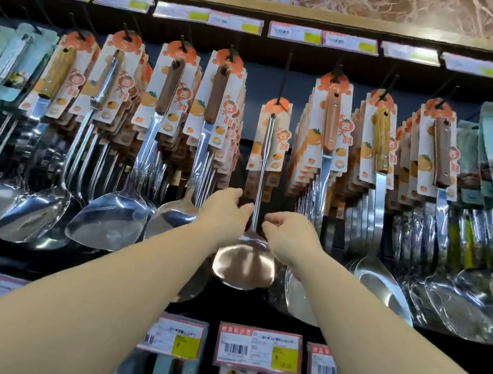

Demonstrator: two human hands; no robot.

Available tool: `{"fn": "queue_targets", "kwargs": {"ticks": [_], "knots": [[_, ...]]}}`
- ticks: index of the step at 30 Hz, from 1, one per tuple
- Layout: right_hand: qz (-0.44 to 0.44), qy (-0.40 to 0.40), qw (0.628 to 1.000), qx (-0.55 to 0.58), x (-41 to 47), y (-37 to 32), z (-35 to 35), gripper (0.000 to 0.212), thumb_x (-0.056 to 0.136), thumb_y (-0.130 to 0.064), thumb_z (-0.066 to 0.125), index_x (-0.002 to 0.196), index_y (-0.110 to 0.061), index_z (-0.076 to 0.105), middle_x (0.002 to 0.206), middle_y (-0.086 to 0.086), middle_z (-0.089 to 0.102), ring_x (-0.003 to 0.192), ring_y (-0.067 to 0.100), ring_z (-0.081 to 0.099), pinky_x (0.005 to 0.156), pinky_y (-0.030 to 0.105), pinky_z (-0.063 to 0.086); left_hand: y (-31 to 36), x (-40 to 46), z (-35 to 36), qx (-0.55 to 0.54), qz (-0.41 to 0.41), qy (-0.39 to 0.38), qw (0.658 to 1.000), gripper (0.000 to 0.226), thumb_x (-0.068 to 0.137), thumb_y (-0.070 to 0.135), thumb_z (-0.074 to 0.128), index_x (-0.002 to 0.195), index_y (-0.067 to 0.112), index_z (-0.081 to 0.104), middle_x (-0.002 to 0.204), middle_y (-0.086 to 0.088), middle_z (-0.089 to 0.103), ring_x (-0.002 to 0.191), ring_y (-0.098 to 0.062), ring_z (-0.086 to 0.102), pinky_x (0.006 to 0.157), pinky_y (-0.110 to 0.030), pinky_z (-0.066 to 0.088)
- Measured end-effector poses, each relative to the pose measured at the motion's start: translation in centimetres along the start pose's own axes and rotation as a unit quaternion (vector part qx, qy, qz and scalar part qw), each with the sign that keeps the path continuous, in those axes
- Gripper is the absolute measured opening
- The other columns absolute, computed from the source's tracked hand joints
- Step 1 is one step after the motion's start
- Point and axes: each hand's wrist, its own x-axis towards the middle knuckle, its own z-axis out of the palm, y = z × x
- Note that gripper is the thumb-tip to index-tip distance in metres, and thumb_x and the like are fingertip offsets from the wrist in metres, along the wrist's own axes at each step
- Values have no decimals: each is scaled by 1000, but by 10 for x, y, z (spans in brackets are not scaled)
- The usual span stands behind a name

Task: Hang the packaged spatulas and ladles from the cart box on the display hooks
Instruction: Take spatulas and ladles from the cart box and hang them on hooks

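A packaged steel spatula hangs alone from the centre display hook by its orange-and-white card. My left hand is raised just left of its thin shaft, fingertips resting against the shaft but not wrapped around it. My right hand is just right of the shaft, fingers half-curled, a small gap from it, with nothing in it. The cart box is out of sight.
Full hooks flank the centre one: wood-handled spatulas on the left and more carded utensils on the right. Ladles hang further left. Price tags line the rail below, with more packaged goods under them.
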Motion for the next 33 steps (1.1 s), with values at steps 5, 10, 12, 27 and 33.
{"fn": "queue_targets", "kwargs": {"ticks": [5, 10, 12, 27, 33], "knots": [[-42, 94, 994, -38, -26, 2, -8, 30, 96, -21, 51, 121, -17, 66, 125, -1, 65, 113, 17, 58, 99, 26, 42, 1, -14, -2, -39, 73, 43, 996, 41, 95, 27, 52, 133, 13, 52, 133, -5, 56, 122, -22, 51, 104, -33, 38], [-32, 173, 982, -67, -59, 25, -43, 29, 95, -20, 51, 118, -17, 68, 116, -2, 68, 107, 15, 60, 85, 21, 41, 27, -39, 24, -52, 157, 34, 986, 38, 93, 30, 53, 129, 16, 56, 130, -4, 58, 122, -21, 50, 102, -31, 36], [-9, 186, 979, -85, -74, 42, -67, 29, 94, -22, 52, 119, -18, 67, 116, -2, 68, 106, 14, 61, 83, 20, 40, 45, -56, 42, -62, 183, 15, 981, 36, 93, 31, 53, 127, 17, 57, 126, -4, 60, 119, -23, 51, 99, -30, 38], [252, 174, 840, -447, -322, 232, -416, 31, 93, -34, 51, 118, -20, 63, 115, 11, 65, 102, 34, 62, 81, 40, 54, 320, -302, 314, -23, 308, -232, 922, 34, 86, 45, 55, 106, 19, 64, 107, -9, 65, 104, -34, 59, 81, -40, 51], [348, 166, 766, -514, -431, 301, -537, 33, 92, -37, 51, 118, -20, 62, 110, 10, 64, 102, 33, 61, 78, 40, 53, 433, -422, 419, -50, 379, -292, 877, 45, 89, 51, 50, 124, 23, 56, 120, -3, 58, 112, -28, 54, 87, -41, 49]]}}
